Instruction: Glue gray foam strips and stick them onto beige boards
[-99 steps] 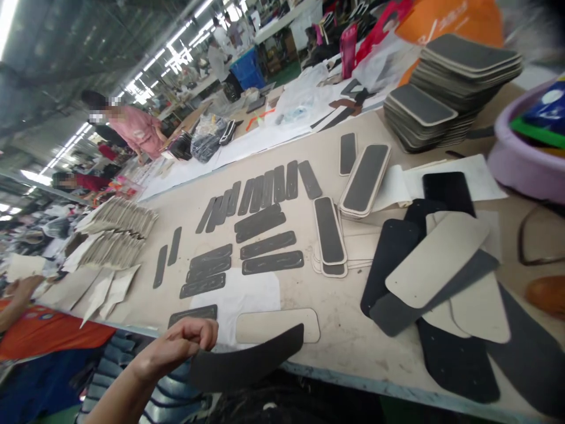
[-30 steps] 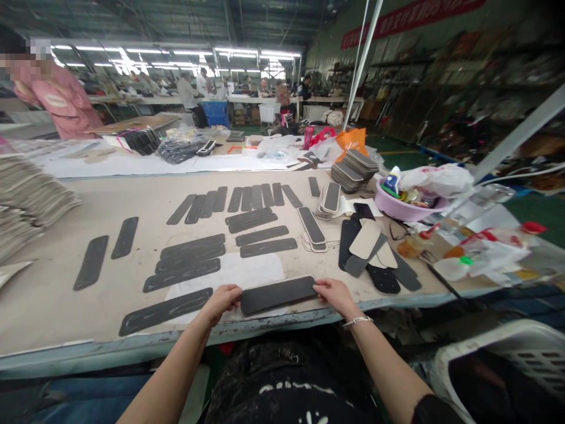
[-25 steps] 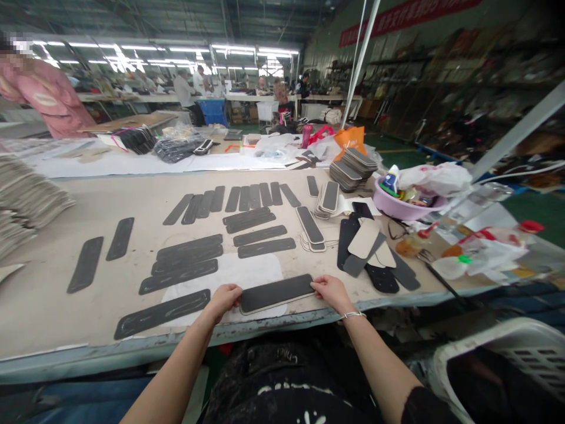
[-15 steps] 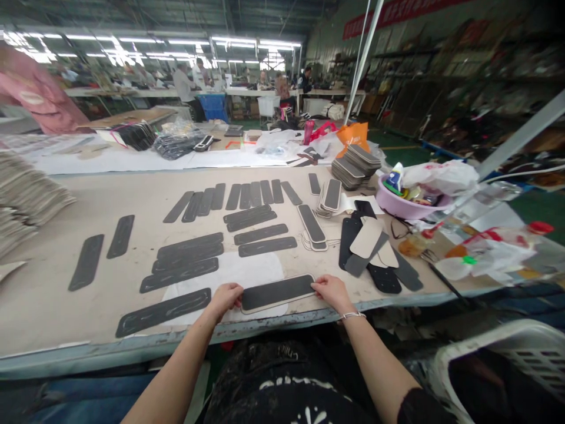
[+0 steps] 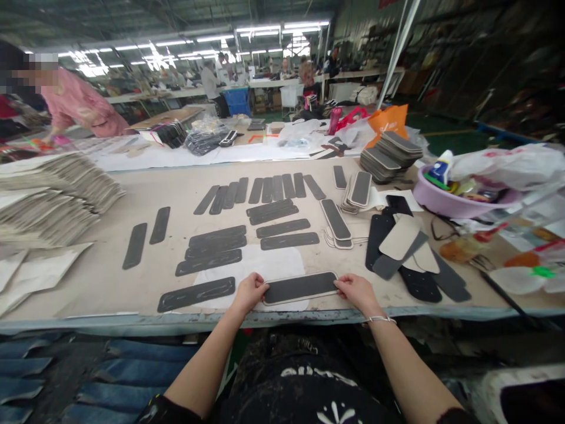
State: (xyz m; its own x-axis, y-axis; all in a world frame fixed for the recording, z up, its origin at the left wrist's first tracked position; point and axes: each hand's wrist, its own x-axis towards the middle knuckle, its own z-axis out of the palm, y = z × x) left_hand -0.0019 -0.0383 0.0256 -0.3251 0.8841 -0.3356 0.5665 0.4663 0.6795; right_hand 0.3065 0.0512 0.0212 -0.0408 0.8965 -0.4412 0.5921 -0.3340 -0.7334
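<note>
Item: dark strip (image 5: 300,287) lying lower centre on a white sheet (image 5: 278,262), near the tabletop (image 5: 110,282) edge | Hold: your left hand (image 5: 249,291) and right hand (image 5: 357,290) fingers are pinching its ends | Risk: uneven pushing may be buckling or skewing it.

The dark strip (image 5: 300,288) looks like matt, faintly grainy foam or rubber on a pale cardboard-ish backing, with no shine at all. The table top (image 5: 110,282) is a dull beige board, scuffed and smudgy, with a white paper sheet (image 5: 273,262) lying on it. The lilac basin (image 5: 445,205) is smooth, glossy plastic — and the thin bracelet (image 5: 379,320) looks like metal.
</note>
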